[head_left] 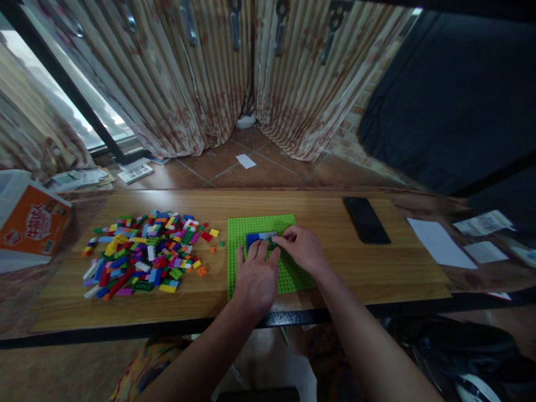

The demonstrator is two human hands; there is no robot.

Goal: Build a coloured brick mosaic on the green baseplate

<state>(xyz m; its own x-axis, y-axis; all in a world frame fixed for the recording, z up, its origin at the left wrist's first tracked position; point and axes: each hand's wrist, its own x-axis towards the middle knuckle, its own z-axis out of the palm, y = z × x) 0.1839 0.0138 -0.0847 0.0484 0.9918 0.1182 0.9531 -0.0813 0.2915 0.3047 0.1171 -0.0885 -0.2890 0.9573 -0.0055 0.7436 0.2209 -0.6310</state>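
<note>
A bright green baseplate (288, 282) lies on the wooden table in front of me. Blue bricks (252, 238), with lighter blue-grey ones beside them, form a low block on its middle. My left hand (256, 276) rests over the plate's near left part, fingers apart, fingertips at the near side of the block and partly covering it. At the block's right end, my right hand (302, 248) has thumb and forefinger pinched together; whatever lies between them is too small to make out.
A wide heap of mixed coloured bricks (144, 254) spreads over the left of the table (335, 290). A black phone (367, 220) lies to the right. Beyond the left edge stands a plastic tub with an orange label (36, 220). Papers (439, 243) lie off the right end.
</note>
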